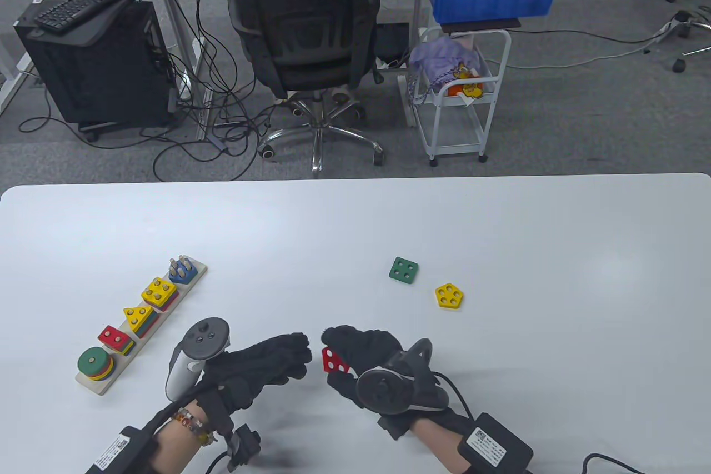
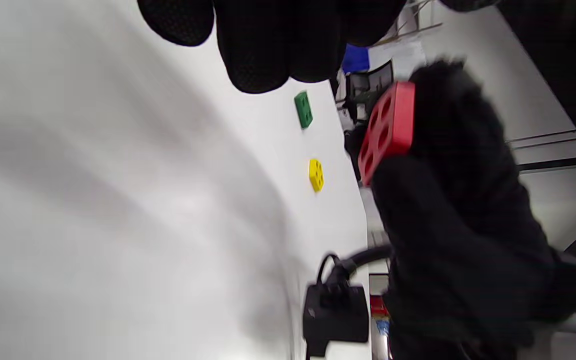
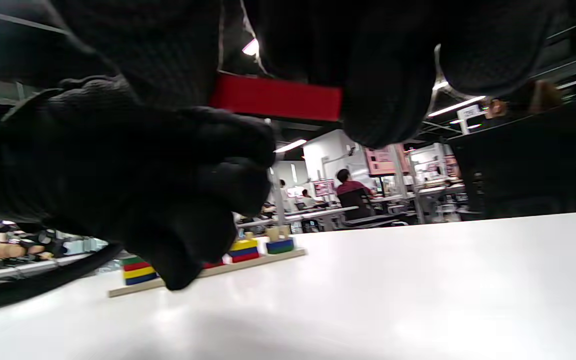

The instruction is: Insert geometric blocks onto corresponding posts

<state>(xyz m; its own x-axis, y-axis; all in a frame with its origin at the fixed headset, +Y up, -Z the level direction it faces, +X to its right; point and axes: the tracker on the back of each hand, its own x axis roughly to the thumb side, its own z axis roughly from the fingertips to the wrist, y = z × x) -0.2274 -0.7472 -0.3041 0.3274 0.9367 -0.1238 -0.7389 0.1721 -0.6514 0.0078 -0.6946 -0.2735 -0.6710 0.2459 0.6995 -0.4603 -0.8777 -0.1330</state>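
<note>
Table view, white table (image 1: 355,229), grey carpet (image 1: 583,118), office chair (image 1: 305,24)

Your black-gloved right hand (image 1: 364,354) holds a red four-hole square block (image 1: 334,361). You see a green four-hole square block (image 1: 404,269) and yellow five-hole pentagon block (image 1: 449,296) on the white table (image 1: 500,229).

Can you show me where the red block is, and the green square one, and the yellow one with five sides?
red block (image 1: 334,360): table view, its holed face, held in the right hand.
green square block (image 1: 404,269): table view, middle of its top.
yellow pentagon block (image 1: 449,296): table view, middle of its top.
</note>
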